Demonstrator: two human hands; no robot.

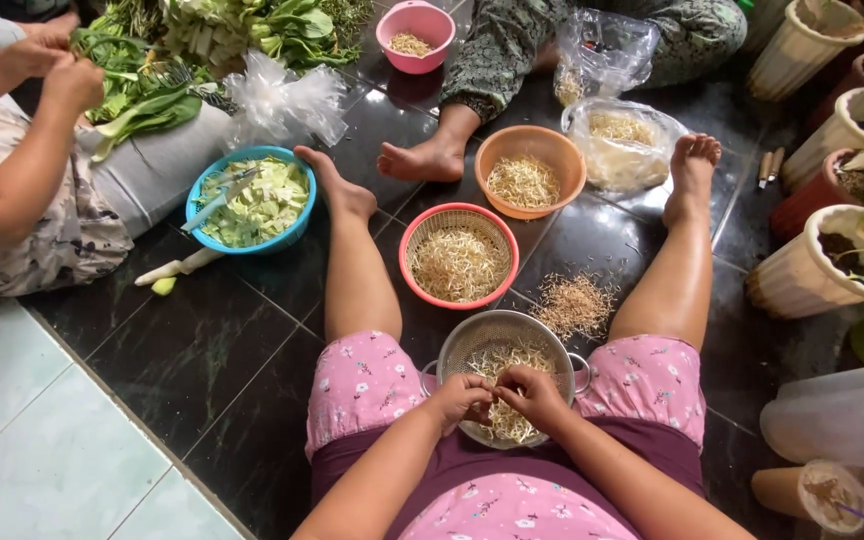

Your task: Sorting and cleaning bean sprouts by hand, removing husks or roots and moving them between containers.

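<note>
The person sits on the dark tiled floor (202, 360) with legs spread, and a metal colander (507, 345) of bean sprouts (512, 415) rests between the thighs. Both hands meet over the colander's near side: the left hand (462, 398) has its fingers curled together, pinching a few sprouts, and the right hand (532, 392) touches it, fingertips closed on the same small bunch.

Just beyond the colander stands a red plastic basket (458, 254) heaped with sprouts, and to the right of the colander a loose pile of trimmed sprout tails (574, 303) lies on the floor. Farther past the basket is an orange bowl (531, 170) of sprouts, then a clear bag (624, 140) with more — and a pink bowl (415, 33) at the far edge.

Left of the colander, beyond the person's leg, a blue bowl (249, 197) holds cut cabbage and a knife (220, 198). Another person's hands (52, 65) work leafy greens (142, 85) there. Well right of the colander stand cream plant pots (822, 262) and a clear plastic jug (847, 420).
</note>
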